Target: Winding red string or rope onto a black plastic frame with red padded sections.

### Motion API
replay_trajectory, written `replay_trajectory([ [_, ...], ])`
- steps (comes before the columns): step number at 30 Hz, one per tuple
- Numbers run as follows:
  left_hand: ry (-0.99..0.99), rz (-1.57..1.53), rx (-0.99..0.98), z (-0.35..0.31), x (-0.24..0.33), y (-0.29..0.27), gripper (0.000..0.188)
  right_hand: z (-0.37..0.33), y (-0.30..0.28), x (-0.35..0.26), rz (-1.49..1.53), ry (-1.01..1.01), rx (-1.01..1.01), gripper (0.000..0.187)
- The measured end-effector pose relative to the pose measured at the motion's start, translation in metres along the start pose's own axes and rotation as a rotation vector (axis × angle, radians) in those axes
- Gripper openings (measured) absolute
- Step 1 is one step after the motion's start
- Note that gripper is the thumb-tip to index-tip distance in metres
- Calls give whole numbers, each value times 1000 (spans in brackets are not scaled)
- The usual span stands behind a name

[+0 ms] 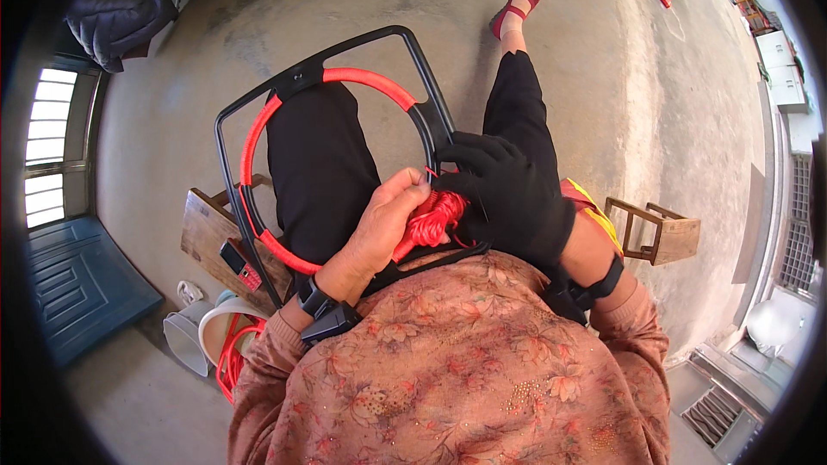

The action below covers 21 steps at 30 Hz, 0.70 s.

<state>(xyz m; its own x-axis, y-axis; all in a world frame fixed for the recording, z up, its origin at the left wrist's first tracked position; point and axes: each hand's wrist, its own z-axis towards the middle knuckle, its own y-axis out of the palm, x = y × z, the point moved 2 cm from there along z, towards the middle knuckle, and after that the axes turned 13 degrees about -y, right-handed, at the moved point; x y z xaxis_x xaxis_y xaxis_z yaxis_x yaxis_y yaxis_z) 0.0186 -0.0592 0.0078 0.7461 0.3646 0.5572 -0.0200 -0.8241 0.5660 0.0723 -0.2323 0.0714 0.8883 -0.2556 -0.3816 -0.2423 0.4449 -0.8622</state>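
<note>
left hand (383,224) grips a red cord bundle (433,217), gloved right hand (508,194) pinches the black frame (422,65); near left, white bucket (211,327) holds more red cord (231,360)

Hands winding red cord onto a black frame, seen from above.

The bare left hand (386,222) gripped a bundle of red cord (433,217) against the black frame (419,60) resting on the person's lap, its inner ring (369,78) partly wrapped in red. The black-gloved right hand (508,194) touched the frame's right bar just beside the bundle. A small wooden stool (662,232) stood on the concrete floor (672,112) to the right.
</note>
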Motion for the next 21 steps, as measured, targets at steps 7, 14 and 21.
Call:
replay_trajectory([
  [7,-98,66,61,4,1,-9,18,-27,19,-1,579,368,383,53],
  [14,-171,23,42,-3,1,-7,20,-97,-14,12,1679,700,1217,41],
  [21,-141,-118,62,2,0,-3,13,-153,-28,39,1585,730,1223,39],
])
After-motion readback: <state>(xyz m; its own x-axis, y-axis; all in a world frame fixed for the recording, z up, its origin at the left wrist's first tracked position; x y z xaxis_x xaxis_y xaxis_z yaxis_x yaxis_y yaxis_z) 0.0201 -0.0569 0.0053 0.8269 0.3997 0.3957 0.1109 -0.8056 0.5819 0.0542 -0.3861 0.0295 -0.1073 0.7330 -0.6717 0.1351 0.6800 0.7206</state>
